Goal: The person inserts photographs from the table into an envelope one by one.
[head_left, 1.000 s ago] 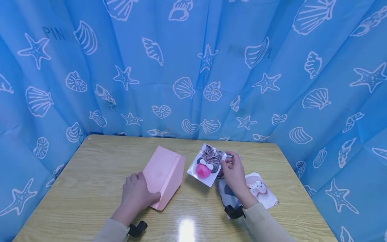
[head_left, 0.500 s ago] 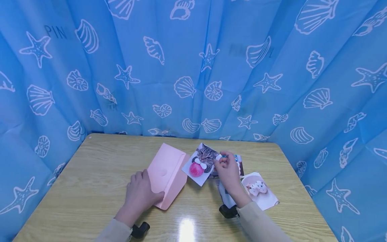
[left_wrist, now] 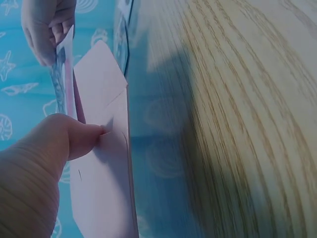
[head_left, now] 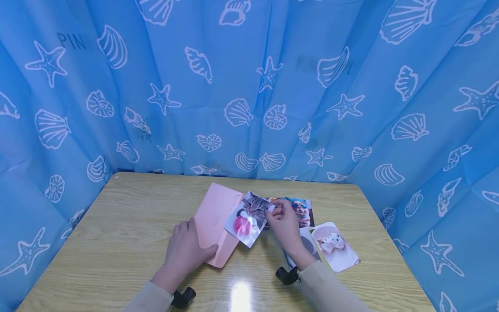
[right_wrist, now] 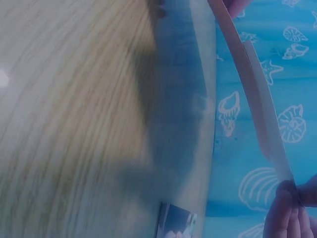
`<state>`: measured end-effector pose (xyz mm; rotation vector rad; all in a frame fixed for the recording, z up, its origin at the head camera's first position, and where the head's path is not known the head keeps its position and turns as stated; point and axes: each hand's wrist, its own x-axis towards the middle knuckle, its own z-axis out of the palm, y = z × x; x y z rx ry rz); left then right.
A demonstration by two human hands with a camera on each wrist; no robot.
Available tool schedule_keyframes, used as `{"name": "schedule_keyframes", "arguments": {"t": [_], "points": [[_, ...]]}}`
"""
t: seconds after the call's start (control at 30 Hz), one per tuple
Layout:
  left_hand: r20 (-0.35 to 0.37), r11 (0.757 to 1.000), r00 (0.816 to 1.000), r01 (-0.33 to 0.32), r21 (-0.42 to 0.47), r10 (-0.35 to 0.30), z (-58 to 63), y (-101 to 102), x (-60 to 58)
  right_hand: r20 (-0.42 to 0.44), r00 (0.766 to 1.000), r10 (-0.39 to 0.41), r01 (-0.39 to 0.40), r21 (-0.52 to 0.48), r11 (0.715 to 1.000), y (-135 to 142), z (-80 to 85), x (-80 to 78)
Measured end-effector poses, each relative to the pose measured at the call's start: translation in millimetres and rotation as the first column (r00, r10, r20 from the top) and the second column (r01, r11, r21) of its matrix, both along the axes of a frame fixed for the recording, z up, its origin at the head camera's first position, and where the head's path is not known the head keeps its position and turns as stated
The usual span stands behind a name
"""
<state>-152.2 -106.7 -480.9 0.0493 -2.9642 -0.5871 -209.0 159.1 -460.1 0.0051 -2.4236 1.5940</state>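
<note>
Nearest, two pale sleeves [head_left: 150,300] are cut off by the bottom edge of the head view, a black wrist camera [head_left: 184,298] jutting from each wrist, and a glare spot [head_left: 241,297] washes out the wood grain between them. The left hand [head_left: 185,247] grips a pink envelope [head_left: 210,219] low on its near side, the thumb pressing on the flap [head_left: 227,251]; its other fingers are partly hidden. The right hand [head_left: 286,225] pinches a glossy cat photo [head_left: 251,216] by one corner, holding it aslant across the flap side. Whether the photo's edge is inside the envelope, or whether anything else is in there, cannot be told from any view.

Under and beside the right forearm, a greyish photo [head_left: 308,240] is largely covered, its subject unclear. To its right lies a photo of two white spotted animals [head_left: 331,260], fully in sight. Just beyond the right hand, a photo of a furry animal in sunglasses [head_left: 302,212] is partly blocked by the fingers. All rest on the wooden table [head_left: 128,225], and behind its far edge hangs a blue seashell curtain [head_left: 241,86], its faint lettering only partly legible
</note>
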Motion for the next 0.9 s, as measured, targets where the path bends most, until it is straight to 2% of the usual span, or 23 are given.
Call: {"name": "schedule_keyframes", "arguments": {"t": [0.47,0.67,0.9], "points": [[-0.015,1.0,1.0,-0.001,0.031,0.002,0.2,3.9,-1.9,0.072,0.996,0.043,-0.05,0.09,0.995,-11.6,-1.5,5.2],[-0.017,1.0,1.0,0.005,0.025,-0.005,0.8,4.5,-1.7,0.095,0.993,0.069,-0.076,0.073,0.994,-16.0,-2.1,6.5],[-0.004,1.0,1.0,0.002,0.022,-0.002,2.1,6.6,-0.5,0.102,0.986,0.135,-0.136,-0.002,0.991,-21.0,-0.3,8.9]]}}
